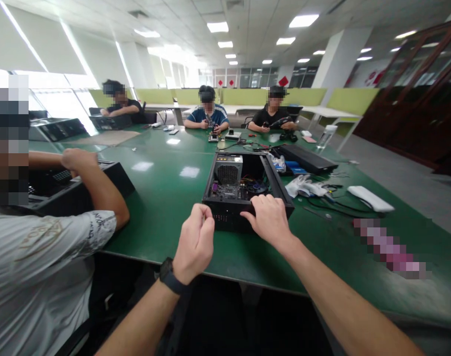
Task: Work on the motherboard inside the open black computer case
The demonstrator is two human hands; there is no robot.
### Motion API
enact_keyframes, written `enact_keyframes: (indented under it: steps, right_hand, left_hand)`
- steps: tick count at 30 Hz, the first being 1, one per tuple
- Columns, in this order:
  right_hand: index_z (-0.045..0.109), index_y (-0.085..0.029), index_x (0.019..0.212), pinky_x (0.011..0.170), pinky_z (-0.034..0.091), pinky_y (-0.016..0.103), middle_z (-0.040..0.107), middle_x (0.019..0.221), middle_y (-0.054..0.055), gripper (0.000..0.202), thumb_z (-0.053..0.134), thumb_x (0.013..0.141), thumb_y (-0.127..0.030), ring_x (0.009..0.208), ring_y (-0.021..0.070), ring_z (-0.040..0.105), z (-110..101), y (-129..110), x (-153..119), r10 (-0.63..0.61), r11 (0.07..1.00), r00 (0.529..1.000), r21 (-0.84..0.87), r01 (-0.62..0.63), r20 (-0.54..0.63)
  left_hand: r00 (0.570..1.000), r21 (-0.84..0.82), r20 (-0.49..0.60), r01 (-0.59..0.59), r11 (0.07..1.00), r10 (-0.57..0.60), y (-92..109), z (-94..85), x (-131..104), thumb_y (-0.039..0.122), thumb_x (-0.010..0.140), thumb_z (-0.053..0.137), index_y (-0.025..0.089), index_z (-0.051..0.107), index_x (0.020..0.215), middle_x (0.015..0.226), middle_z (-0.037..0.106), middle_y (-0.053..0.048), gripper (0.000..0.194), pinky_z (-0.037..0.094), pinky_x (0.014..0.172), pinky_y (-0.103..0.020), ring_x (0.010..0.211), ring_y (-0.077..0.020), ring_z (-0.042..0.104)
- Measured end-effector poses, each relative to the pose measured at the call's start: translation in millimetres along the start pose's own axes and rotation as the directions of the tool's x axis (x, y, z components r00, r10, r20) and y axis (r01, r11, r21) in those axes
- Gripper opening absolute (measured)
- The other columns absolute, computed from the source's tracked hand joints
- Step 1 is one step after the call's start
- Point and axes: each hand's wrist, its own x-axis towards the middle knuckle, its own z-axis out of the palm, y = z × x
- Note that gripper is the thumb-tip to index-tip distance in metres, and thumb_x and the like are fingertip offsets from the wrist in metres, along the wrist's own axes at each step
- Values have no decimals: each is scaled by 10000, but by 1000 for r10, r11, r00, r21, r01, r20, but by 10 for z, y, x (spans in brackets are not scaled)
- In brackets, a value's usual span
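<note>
In front of me on the green table lies an open black computer case. Inside it show a grey power supply, a motherboard with a purple connector, and loose wires. My right hand grips the case's near rim, fingers over the top edge and thumb along the outer wall. My left hand, below a dark wristwatch, is closed in a fist by the case's near left corner. Whatever its fingers may hold is too small to make out.
At my left a co-worker's arm reaches over another black case. Right of my case lie white gloves, a black panel, cables and a white oblong object. A bottle stands farther back. Several people sit across.
</note>
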Motion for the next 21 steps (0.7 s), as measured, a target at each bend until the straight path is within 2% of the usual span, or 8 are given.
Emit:
enact_keyframes:
  steps: [3, 7, 9, 12, 15, 17, 19, 21]
  right_hand:
    - [571, -195, 935, 805, 283, 371, 607, 920, 71, 305, 593, 918, -498, 913, 237, 482, -244, -58, -393, -12, 999, 1000, 37, 12, 3]
    - [563, -210, 910, 787, 275, 364, 592, 893, 50, 258, 594, 924, -466, 884, 229, 470, -504, -146, -810, -18, 996, 1000, 84, 18, 11]
    - [564, -213, 903, 788, 278, 364, 588, 886, 45, 238, 608, 919, -446, 878, 228, 469, -600, -192, -977, -12, 994, 1000, 108, 11, 10]
    - [573, -213, 896, 793, 283, 364, 583, 869, 38, 206, 652, 894, -403, 857, 223, 462, -711, -250, -1192, 6, 985, 1000, 171, -6, -2]
    - [579, -220, 889, 788, 286, 364, 581, 853, 29, 189, 682, 874, -378, 839, 221, 456, -794, -294, -1367, 20, 974, 1000, 225, -15, -18]
    - [579, -224, 886, 787, 288, 366, 578, 842, 25, 183, 693, 865, -365, 832, 222, 453, -838, -320, -1456, 26, 970, 999, 244, -18, -28]
    - [578, -225, 885, 784, 290, 368, 573, 832, 24, 181, 706, 853, -349, 823, 222, 450, -872, -343, -1519, 35, 966, 999, 257, -24, -38]
    - [575, -226, 879, 775, 288, 369, 565, 817, 21, 182, 712, 846, -342, 806, 221, 442, -896, -362, -1557, 44, 965, 998, 261, -30, -48]
  left_hand:
    - [995, 109, 97, -27, 994, 16, 331, -20, 337, 237, 946, 399, 209, 436, 983, 814, 523, 13, 59, 408, 685, -283, 706, -146, 499]
    - [951, 349, 310, -99, 932, -15, 468, 271, 662, 204, 906, 439, 151, 483, 1085, 1007, 614, -98, 192, 478, 836, -322, 903, -195, 597]
    - [880, 506, 468, -187, 842, -86, 446, 470, 748, 191, 873, 502, 123, 525, 1141, 1092, 620, -146, 278, 493, 887, -334, 984, -224, 629]
    - [765, 646, 612, -338, 684, -200, 384, 724, 828, 256, 884, 544, 143, 566, 1258, 1227, 599, -189, 391, 533, 857, -359, 928, -235, 693]
    - [639, 650, 726, -517, 556, -254, 331, 890, 897, 285, 828, 649, 151, 686, 1155, 1151, 683, -170, 355, 541, 885, -341, 1003, -265, 698]
    - [564, 636, 766, -589, 499, -309, 292, 964, 933, 285, 773, 712, 145, 743, 1051, 1057, 734, -156, 313, 546, 890, -336, 1017, -281, 697]
    - [535, 645, 763, -599, 474, -363, 234, 1023, 951, 278, 727, 751, 141, 764, 1027, 1046, 753, -158, 330, 557, 875, -333, 990, -282, 707]
    - [533, 666, 746, -579, 470, -399, 148, 1072, 957, 262, 681, 785, 141, 765, 1063, 1078, 755, -165, 401, 563, 861, -318, 981, -277, 714]
